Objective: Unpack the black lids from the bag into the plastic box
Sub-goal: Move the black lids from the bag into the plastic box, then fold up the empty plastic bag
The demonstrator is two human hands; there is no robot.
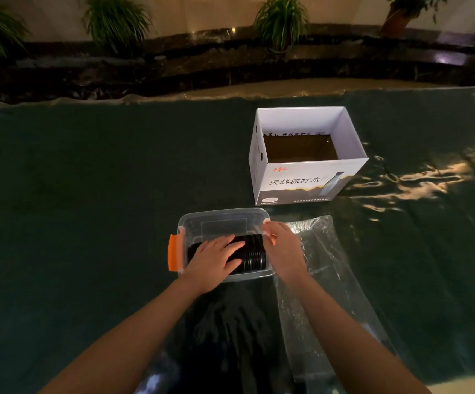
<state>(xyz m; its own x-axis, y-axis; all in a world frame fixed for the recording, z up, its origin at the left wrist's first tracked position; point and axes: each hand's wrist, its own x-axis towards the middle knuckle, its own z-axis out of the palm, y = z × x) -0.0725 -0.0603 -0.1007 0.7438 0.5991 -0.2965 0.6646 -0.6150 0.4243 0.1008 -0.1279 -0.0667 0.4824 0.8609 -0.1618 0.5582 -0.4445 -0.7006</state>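
Note:
A clear plastic box with orange latches sits on the dark green cloth in front of me. Inside it lies a row of black lids stacked on edge. My left hand rests flat on top of the lids, fingers straight and spread. My right hand is at the box's right rim, its fingers curled at the right end of the lid row; what they hold is hidden. A clear plastic bag lies flat and crumpled to the right of the box, under my right forearm.
A white open cardboard box with printed text stands behind and to the right of the plastic box. The green cloth covers the whole surface. A dark stone ledge with potted plants runs along the back.

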